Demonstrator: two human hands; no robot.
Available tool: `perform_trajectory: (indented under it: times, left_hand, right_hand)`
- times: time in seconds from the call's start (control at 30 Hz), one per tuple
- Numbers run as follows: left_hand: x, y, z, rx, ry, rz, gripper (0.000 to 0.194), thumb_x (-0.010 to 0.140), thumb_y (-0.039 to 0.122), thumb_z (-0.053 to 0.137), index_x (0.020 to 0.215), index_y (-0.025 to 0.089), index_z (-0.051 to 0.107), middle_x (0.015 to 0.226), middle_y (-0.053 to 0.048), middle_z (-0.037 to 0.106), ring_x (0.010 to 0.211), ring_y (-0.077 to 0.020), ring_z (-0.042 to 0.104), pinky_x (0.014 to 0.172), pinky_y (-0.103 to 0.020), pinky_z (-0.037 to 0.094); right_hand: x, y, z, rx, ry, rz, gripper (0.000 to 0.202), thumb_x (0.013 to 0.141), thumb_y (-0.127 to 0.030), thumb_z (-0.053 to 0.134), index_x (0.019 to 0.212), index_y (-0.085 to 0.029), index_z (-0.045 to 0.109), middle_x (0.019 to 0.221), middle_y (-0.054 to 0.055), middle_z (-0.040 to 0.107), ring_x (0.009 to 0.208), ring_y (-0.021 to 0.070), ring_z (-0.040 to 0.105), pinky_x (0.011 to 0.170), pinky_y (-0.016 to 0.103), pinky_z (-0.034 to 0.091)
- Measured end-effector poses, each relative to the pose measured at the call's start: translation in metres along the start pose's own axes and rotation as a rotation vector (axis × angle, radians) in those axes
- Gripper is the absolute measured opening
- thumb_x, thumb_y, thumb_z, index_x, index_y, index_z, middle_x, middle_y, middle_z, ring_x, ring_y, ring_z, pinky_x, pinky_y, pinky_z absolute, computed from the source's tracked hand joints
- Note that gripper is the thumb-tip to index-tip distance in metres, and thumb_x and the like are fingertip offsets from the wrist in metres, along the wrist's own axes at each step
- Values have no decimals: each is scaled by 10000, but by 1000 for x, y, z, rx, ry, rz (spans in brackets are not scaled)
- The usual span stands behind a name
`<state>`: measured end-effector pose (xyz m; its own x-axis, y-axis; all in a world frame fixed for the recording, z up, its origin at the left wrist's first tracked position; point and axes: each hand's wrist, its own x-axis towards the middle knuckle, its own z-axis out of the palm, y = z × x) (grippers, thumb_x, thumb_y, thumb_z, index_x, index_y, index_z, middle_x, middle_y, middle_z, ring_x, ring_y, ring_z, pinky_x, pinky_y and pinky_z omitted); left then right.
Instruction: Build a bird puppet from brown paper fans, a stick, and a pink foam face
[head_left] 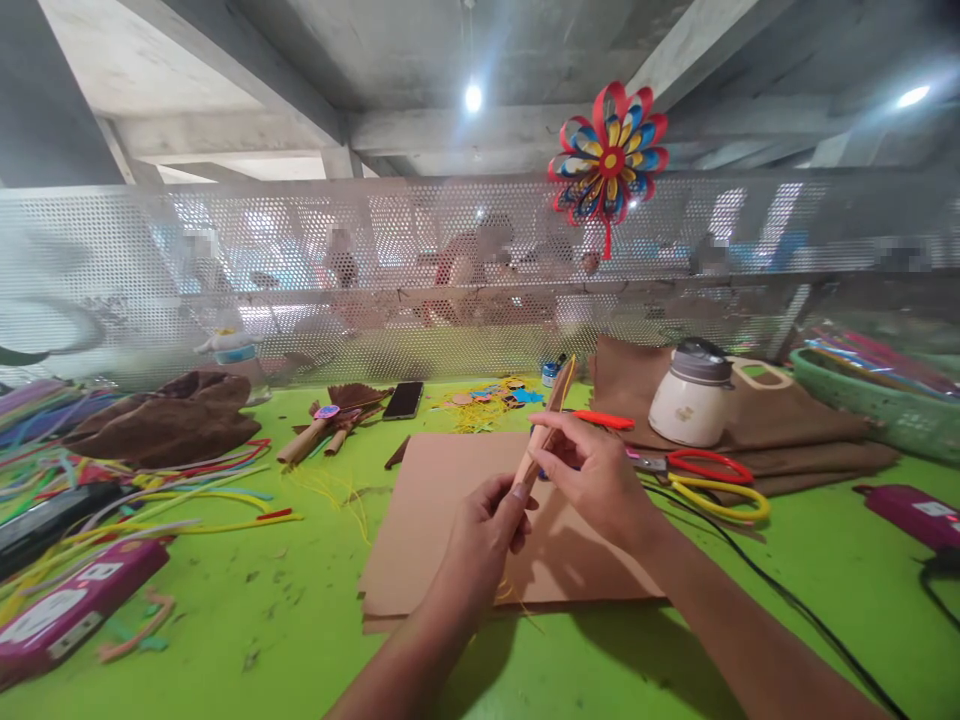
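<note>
My left hand is closed round the lower end of a slim tan and brown rolled paper piece, which tilts up to the right. Higher up on the same roll, my right hand pinches it between thumb and fingers. A yellow strand runs along its upper tip. Both hands are above a stack of light brown paper sheets on the green table. Thin yellow threads hang below the left hand.
Scissors with red and yellow handles, a white jug and folded brown material lie right. Behind are a phone and finished rolls. Colored strips and a purple box lie left; a black cable crosses right.
</note>
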<state>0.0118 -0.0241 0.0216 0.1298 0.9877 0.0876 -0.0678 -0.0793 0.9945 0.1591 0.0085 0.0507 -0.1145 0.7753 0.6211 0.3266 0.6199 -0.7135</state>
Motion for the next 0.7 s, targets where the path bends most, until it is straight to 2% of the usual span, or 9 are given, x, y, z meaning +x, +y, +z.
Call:
perform_trajectory:
  times: [0.23, 0.7]
  left_hand:
    - [2, -2, -2, 8, 5, -15, 435, 776, 547, 657, 829, 117, 616, 543, 35, 487, 477, -66, 388, 483, -205, 285]
    - [-1, 1, 0, -21, 5, -33, 422, 780, 547, 665, 792, 127, 626, 571, 28, 484, 510, -79, 384, 505, -212, 287]
  right_hand:
    - [-1, -2, 1, -4, 9, 5, 290, 825, -233, 584, 1097, -147, 643, 768, 31, 658, 678, 162, 655, 633, 290, 566]
    - [-2, -3, 2, -10, 5, 5, 278, 830, -216, 578, 1099, -171, 634, 779, 26, 649, 678, 153, 642, 647, 283, 564]
